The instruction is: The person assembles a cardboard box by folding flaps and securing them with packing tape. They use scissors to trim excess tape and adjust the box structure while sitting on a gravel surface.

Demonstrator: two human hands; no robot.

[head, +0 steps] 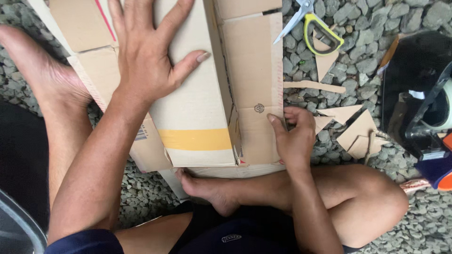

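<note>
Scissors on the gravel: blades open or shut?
Open: the scissors lie on the gravel with their blades spread apart, away from both hands.

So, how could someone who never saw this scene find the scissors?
Start at the big cardboard box. On the gravel past its top right corner lie the scissors. Their yellow-green handle loops and metal blades set them apart from the brown cardboard scraps nearby.

Outdoor gravel ground [376,19], a barefoot person sitting among cardboard scraps [358,131]

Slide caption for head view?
Left hand flat on cardboard box, right hand pinching its flap; scissors on gravel.
</note>
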